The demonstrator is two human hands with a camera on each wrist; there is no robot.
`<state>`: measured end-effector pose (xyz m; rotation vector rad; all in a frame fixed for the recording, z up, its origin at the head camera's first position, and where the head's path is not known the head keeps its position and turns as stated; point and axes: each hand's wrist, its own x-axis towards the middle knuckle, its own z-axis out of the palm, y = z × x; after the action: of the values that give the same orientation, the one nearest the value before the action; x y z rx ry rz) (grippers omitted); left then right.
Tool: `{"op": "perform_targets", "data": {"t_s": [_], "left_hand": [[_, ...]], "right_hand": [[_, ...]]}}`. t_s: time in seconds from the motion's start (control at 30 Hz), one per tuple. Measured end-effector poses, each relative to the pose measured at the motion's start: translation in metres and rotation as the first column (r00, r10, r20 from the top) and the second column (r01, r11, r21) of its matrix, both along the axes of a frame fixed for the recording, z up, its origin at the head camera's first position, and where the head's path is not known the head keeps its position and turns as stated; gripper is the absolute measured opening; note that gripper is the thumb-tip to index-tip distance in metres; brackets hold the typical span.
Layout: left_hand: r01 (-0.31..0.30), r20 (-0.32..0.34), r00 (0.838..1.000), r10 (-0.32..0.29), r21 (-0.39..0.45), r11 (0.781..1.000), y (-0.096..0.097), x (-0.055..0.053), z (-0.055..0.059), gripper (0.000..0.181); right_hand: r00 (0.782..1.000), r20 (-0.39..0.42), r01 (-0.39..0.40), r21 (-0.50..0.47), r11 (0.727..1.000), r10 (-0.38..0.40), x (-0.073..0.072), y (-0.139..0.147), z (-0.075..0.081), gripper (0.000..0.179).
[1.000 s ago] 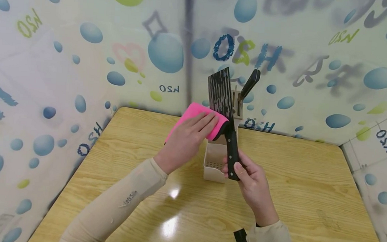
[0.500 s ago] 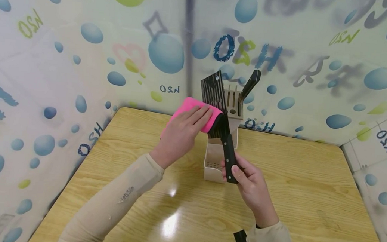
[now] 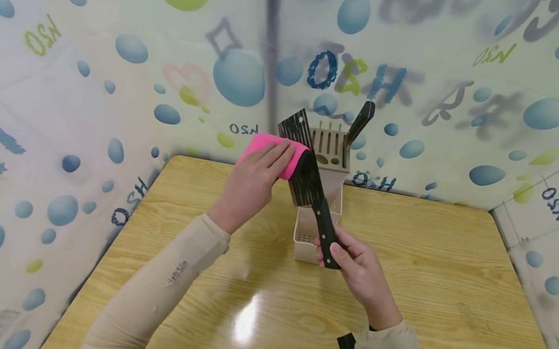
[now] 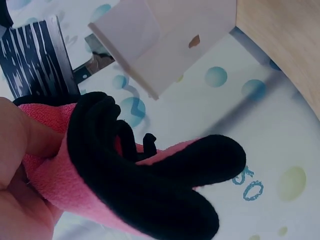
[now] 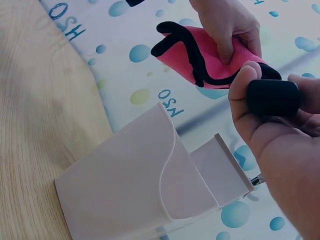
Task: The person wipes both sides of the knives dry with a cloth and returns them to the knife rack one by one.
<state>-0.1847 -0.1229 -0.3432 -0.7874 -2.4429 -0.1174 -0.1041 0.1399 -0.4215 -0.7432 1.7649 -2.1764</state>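
My right hand (image 3: 362, 269) grips the black riveted handle of a cleaver (image 3: 306, 190), held with its blade up and leaning left. Dark streaks run along the blade. On its left side, my left hand (image 3: 249, 188) holds a folded pink cloth (image 3: 296, 162) with black edging against the blade, fingers laid over the cloth. In the left wrist view the thumb and fingers pinch the cloth (image 4: 50, 175), whose black-edged folds hang loose, and the streaked cleaver blade (image 4: 37, 57) shows beyond. The right wrist view shows the end of the cleaver handle (image 5: 272, 97) inside the curled fingers.
Behind the cleaver stands a beige knife holder (image 3: 335, 168) with slots and a lower open compartment (image 3: 309, 253) with a perforated bottom. A black-handled knife (image 3: 363, 121) sits in its right slot. The wooden table (image 3: 448, 273) meets patterned walls at the back and sides.
The cleaver has tilted further left and moved slightly down. My left hand and the cloth have shifted left and up along with it, uncovering more of the holder's slots.
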Motion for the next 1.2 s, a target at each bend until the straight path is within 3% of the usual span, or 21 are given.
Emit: {"op": "perform_targets", "data": {"t_s": [0.37,0.83,1.2], "left_hand": [[-0.009,0.005,1.0,0.009,0.081,0.997,-0.011,-0.011,0.005,0.054],[-0.053,0.007,0.999,0.052,0.134,0.99,-0.022,-0.018,0.013,0.055],[-0.067,0.018,0.998,0.066,0.125,0.99,-0.022,-0.02,0.017,0.057]], "right_hand": [[1.0,-0.013,-0.018,0.05,0.999,0.018,0.0,0.001,-0.002,0.046],[0.996,-0.021,-0.09,0.068,0.994,0.092,0.0,0.003,-0.006,0.046],[0.995,0.022,-0.097,0.093,0.991,0.095,0.0,0.003,-0.005,0.048]]}}
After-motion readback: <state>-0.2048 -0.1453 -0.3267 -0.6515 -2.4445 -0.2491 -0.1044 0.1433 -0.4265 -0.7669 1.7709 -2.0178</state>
